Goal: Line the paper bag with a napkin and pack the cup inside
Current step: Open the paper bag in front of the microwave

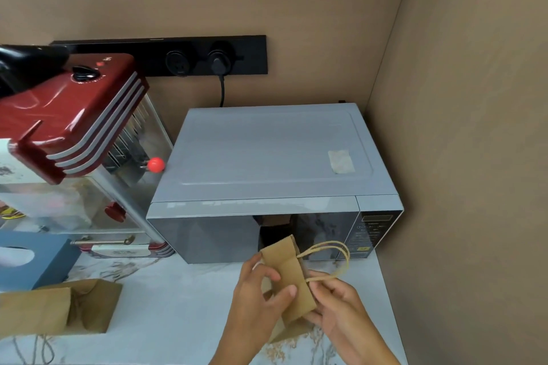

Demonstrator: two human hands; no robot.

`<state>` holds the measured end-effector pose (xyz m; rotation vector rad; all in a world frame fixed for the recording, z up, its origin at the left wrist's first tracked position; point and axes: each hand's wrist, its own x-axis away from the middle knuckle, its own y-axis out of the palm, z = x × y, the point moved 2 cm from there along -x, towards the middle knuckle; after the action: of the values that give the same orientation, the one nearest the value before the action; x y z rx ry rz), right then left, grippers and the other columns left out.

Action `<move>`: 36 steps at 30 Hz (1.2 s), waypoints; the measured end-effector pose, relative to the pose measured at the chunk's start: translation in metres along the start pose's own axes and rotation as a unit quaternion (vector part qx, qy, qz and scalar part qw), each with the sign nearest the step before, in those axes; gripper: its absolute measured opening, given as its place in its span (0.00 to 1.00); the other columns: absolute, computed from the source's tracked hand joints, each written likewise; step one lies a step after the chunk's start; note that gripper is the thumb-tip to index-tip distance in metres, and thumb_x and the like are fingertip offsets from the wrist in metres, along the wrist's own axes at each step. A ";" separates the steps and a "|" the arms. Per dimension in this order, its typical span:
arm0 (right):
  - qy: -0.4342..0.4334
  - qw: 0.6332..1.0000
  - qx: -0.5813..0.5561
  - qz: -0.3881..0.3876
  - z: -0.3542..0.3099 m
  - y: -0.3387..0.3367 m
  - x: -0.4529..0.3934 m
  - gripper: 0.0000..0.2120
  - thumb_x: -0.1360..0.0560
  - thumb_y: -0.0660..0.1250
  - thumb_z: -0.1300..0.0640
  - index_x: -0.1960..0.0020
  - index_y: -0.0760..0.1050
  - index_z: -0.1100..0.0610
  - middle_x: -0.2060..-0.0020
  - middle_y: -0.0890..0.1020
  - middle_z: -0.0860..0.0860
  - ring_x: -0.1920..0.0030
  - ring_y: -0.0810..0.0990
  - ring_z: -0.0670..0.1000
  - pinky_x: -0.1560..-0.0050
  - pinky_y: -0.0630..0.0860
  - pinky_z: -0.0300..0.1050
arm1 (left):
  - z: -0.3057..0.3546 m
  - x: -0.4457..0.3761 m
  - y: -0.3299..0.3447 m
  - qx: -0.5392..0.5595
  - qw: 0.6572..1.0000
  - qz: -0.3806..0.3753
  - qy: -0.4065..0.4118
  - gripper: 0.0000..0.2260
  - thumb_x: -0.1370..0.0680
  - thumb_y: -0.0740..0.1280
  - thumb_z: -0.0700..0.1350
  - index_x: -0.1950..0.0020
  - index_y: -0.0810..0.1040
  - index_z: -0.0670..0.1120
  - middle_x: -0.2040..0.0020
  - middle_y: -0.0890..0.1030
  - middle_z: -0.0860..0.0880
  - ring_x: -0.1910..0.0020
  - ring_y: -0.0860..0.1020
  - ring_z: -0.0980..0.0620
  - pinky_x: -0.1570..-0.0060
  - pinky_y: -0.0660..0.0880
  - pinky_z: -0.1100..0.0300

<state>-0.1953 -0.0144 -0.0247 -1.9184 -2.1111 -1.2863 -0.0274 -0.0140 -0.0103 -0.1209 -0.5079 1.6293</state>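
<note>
A small brown paper bag (292, 281) with twine handles is held folded flat above the marble counter, in front of the microwave. My left hand (255, 302) pinches its left side, thumb on the front face. My right hand (338, 305) grips its right edge just below the handles. A blue tissue box (41, 261) with a white napkin poking from its slot stands at the left edge. No cup is in view.
A grey microwave (267, 157) fills the back right corner against the wall. A red popcorn machine (68, 115) stands at the left. A second brown paper bag (59, 308) lies on its side on the marble counter (172, 320) at front left.
</note>
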 end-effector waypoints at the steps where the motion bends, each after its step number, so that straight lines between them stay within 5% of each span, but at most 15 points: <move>1: -0.016 1.000 0.021 -0.010 0.002 0.002 0.000 0.17 0.29 0.69 0.63 0.42 0.78 0.66 0.47 0.83 0.67 0.46 0.83 0.64 0.47 0.80 0.58 | 0.003 0.003 0.003 0.010 1.000 -0.016 -0.007 0.17 0.35 0.77 0.53 0.52 0.73 0.53 0.37 0.70 0.58 0.39 0.72 0.60 0.42 0.78 0.55; 3: -0.045 0.996 0.070 -0.028 0.004 0.006 0.000 0.18 0.30 0.72 0.64 0.40 0.79 0.63 0.46 0.83 0.65 0.44 0.82 0.63 0.48 0.80 0.55 | 0.008 0.008 0.007 0.025 0.998 -0.058 -0.018 0.30 0.38 0.76 0.59 0.43 0.67 0.56 0.41 0.74 0.59 0.42 0.74 0.66 0.47 0.78 0.61; 6: -0.068 0.989 0.123 -0.041 0.006 0.012 -0.002 0.19 0.33 0.73 0.66 0.42 0.79 0.62 0.46 0.84 0.64 0.43 0.81 0.64 0.50 0.80 0.50 | 0.012 0.011 0.008 0.063 0.993 -0.099 -0.025 0.37 0.38 0.78 0.55 0.36 0.59 0.58 0.44 0.76 0.64 0.49 0.75 0.74 0.58 0.75 0.75; 9: -0.062 0.991 0.109 -0.045 0.007 0.013 -0.003 0.18 0.34 0.74 0.65 0.44 0.80 0.63 0.48 0.83 0.65 0.46 0.82 0.65 0.51 0.80 0.54 | 0.012 0.008 0.001 0.121 0.984 -0.124 -0.039 0.35 0.36 0.78 0.49 0.37 0.61 0.58 0.42 0.73 0.65 0.47 0.77 0.71 0.55 0.76 0.72; 13: -0.061 0.995 0.060 -0.060 0.005 0.015 -0.001 0.18 0.32 0.73 0.66 0.43 0.78 0.66 0.49 0.82 0.68 0.48 0.82 0.66 0.51 0.80 0.59 | 0.006 0.007 -0.012 0.231 0.958 -0.144 -0.086 0.28 0.33 0.76 0.44 0.40 0.67 0.59 0.43 0.82 0.61 0.45 0.81 0.59 0.54 0.80 0.63; 16: -0.075 0.989 0.125 -0.008 0.004 0.017 -0.001 0.13 0.26 0.66 0.71 0.44 0.79 0.62 0.56 0.84 0.64 0.60 0.84 0.60 0.61 0.81 0.52 | 0.001 0.007 -0.017 0.264 0.946 -0.135 -0.130 0.15 0.26 0.71 0.40 0.43 0.73 0.51 0.47 0.86 0.53 0.49 0.83 0.51 0.52 0.79 0.57; 18: -0.085 0.974 0.207 0.038 0.003 0.020 0.001 0.11 0.25 0.67 0.68 0.45 0.77 0.59 0.61 0.84 0.62 0.73 0.79 0.53 0.73 0.76 0.44 | -0.001 0.006 -0.020 0.222 0.957 -0.097 -0.157 0.04 0.27 0.68 0.38 0.55 0.75 0.45 0.58 0.85 0.46 0.59 0.80 0.46 0.52 0.78 0.51; 20: -0.093 0.960 0.258 0.055 0.000 0.025 0.005 0.12 0.25 0.66 0.67 0.44 0.74 0.57 0.64 0.82 0.63 0.79 0.73 0.51 0.77 0.71 0.40 | -0.002 0.003 -0.026 0.135 0.975 -0.044 -0.169 0.10 0.30 0.65 0.35 0.68 0.67 0.44 0.68 0.73 0.43 0.68 0.72 0.45 0.60 0.77 0.49; 22: -0.112 0.949 0.282 0.083 -0.007 0.026 0.010 0.20 0.28 0.63 0.71 0.44 0.72 0.49 0.67 0.82 0.61 0.79 0.70 0.52 0.77 0.68 0.40 | 0.001 0.001 -0.037 0.041 0.987 -0.016 -0.157 0.11 0.31 0.62 0.33 0.69 0.63 0.44 0.70 0.69 0.42 0.70 0.70 0.43 0.68 0.77 0.54; 24: -0.135 0.930 0.320 0.124 -0.019 0.023 0.019 0.29 0.31 0.60 0.73 0.44 0.70 0.40 0.74 0.78 0.53 0.77 0.68 0.49 0.75 0.67 0.40 | 0.006 -0.001 -0.049 -0.050 0.988 0.002 -0.146 0.06 0.31 0.61 0.35 0.67 0.67 0.41 0.68 0.75 0.40 0.67 0.78 0.39 0.73 0.78 0.56; 27: -0.152 0.853 0.480 0.138 -0.031 0.028 0.034 0.36 0.35 0.60 0.69 0.42 0.61 0.31 0.73 0.68 0.43 0.74 0.67 0.41 0.72 0.66 0.31 | 0.021 -0.002 -0.061 -0.153 0.981 0.005 -0.118 0.03 0.30 0.61 0.38 0.63 0.72 0.40 0.64 0.79 0.41 0.65 0.81 0.41 0.72 0.82 0.53; 30: -0.186 0.734 0.642 0.117 -0.033 0.039 0.046 0.38 0.38 0.59 0.65 0.39 0.56 0.30 0.43 0.64 0.43 0.45 0.69 0.44 0.46 0.70 0.37 | 0.033 -0.006 -0.063 -0.219 0.972 -0.011 -0.081 0.06 0.31 0.60 0.39 0.68 0.67 0.44 0.66 0.77 0.42 0.66 0.82 0.40 0.67 0.79 0.50; 32: -0.169 0.649 0.738 0.071 -0.035 0.043 0.046 0.35 0.37 0.60 0.60 0.36 0.59 0.34 0.30 0.51 0.41 0.28 0.54 0.49 0.31 0.60 0.47 | 0.038 -0.011 -0.061 -0.226 0.972 -0.020 -0.066 0.09 0.31 0.59 0.38 0.70 0.63 0.46 0.68 0.76 0.43 0.65 0.82 0.38 0.69 0.74 0.53; 34: -0.139 0.593 0.793 0.021 -0.039 0.044 0.046 0.30 0.33 0.60 0.50 0.31 0.61 0.38 0.29 0.53 0.41 0.27 0.50 0.49 0.27 0.50 0.48 | 0.043 -0.015 -0.060 -0.222 0.973 0.005 -0.054 0.11 0.31 0.59 0.36 0.70 0.61 0.47 0.68 0.74 0.43 0.66 0.80 0.36 0.69 0.70 0.55; 36: -0.104 0.567 0.817 -0.013 -0.043 0.042 0.044 0.35 0.34 0.58 0.36 0.28 0.58 0.41 0.34 0.58 0.42 0.31 0.55 0.49 0.28 0.50 0.50 | 0.045 -0.015 -0.058 -0.229 0.971 0.050 -0.035 0.13 0.30 0.61 0.36 0.69 0.62 0.50 0.67 0.74 0.46 0.69 0.75 0.42 0.70 0.68 0.56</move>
<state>-0.1925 -0.0059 0.0488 -0.9413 -1.8146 0.9524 0.0115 -0.0380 0.0496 -0.4405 -0.9406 1.5934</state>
